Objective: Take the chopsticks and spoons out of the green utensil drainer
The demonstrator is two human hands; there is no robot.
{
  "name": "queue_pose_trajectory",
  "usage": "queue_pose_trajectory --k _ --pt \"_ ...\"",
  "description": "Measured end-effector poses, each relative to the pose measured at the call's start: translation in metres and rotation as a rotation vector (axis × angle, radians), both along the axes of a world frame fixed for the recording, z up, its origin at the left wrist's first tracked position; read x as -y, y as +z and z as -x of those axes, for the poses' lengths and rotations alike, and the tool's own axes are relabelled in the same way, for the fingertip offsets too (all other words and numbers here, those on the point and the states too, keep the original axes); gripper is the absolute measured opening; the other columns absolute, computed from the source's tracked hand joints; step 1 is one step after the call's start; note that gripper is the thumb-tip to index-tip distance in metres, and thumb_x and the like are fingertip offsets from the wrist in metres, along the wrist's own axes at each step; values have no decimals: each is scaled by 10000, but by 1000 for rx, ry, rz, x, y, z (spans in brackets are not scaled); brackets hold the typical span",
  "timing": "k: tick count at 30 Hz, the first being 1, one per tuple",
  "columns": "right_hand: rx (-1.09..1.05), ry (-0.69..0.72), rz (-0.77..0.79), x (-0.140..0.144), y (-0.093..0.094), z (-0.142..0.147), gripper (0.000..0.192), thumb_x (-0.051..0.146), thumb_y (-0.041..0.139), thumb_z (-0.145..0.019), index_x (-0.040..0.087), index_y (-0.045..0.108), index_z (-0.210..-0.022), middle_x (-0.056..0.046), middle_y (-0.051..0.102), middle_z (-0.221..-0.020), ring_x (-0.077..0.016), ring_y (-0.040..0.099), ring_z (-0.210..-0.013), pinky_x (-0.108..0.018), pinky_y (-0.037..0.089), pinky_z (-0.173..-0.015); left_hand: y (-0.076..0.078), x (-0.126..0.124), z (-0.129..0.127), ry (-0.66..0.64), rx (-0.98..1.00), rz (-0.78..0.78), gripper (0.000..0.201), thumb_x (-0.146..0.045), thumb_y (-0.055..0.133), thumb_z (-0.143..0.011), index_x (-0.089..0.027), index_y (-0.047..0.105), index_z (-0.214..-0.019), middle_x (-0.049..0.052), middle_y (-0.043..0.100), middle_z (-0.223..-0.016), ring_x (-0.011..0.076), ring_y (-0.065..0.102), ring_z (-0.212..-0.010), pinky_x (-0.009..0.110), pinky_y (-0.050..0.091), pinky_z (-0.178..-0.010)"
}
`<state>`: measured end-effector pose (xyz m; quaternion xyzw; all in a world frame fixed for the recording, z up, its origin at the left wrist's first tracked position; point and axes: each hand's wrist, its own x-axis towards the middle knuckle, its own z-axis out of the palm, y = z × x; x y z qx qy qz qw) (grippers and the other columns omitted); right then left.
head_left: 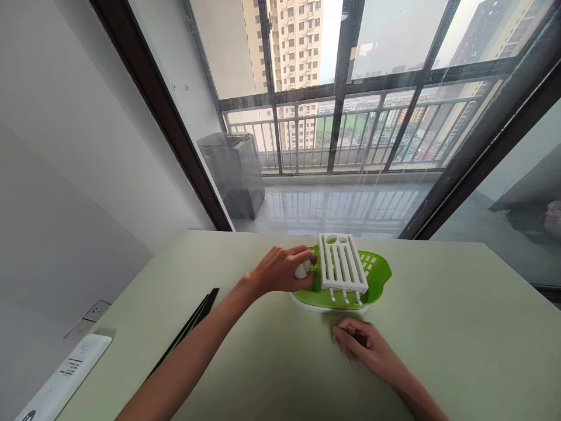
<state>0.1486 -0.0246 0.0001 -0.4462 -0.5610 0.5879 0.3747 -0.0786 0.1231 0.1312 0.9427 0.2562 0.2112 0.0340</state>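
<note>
So the main thing here is a lime green tray point(377, 275) with a rounded, kind of leaf-like outline, sitting on a white base that just peeks out under its near edge. It's on the pale green table point(460, 327), a bit past the middle toward 12 o'clock. A white rack point(342, 262) with long slots and a couple of round holes at its far end stands over the tray on short pegs, tilted a little.

The left hand point(283, 270) is at the tray's 9 o'clock edge, fingers curled tight around a small white roundish object point(302, 270). Can't tell what it is, most of it is buried under the fingers. The right hand point(366, 344) rests on the table at the tray's 6 o'clock, fingers loosely curled down and together with nothing in them. It's a little blurry, so I can't say whether the fingertips touch the white base.

Whatever lies in the tray under the rack is hidden, apart from some small slots showing at 3 o'clock.

Over at 8 o'clock from the tray lie black chopsticks point(193, 321), and a white remote point(65, 377) is cut off at the bottom left corner.
</note>
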Motion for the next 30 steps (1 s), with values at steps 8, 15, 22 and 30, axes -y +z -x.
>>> queue_pose_trajectory --k 8,15,22,30 --pt "-11 -2 5 0 -3 0 448 607 581 -987 202 604 -797 2 584 -654 -141 507 -594 -284 410 -596 -6 -7 -4 16 159 -49 92 -202 604 -886 -197 672 -825 0 754 -804 102 633 -599 217 454 -560" --pt "1 7 -7 0 -9 -2 431 582 578 -999 202 603 -797 4 585 -660 -140 513 -600 -280 411 -597 2 -9 -1 109 324 -93 118 -187 601 -881 -204 652 -776 -2 748 -755 107 644 -607 214 489 -596" --pt "10 -4 -10 0 -10 0 428 580 580 -999 202 600 -799 8 583 -654 -137 506 -592 -280 400 -594 47 -10 28 430 656 -88 101 -202 640 -832 -201 673 -737 -24 733 -700 123 662 -632 224 517 -661" --pt "38 6 -12 0 -4 -1 457 602 567 -994 205 572 -767 7 578 -644 -138 511 -586 -286 408 -598 59 15 106 694 1129 307 306 -325 605 -853 -198 562 -578 -13 595 -581 123 537 -476 229 431 -425"
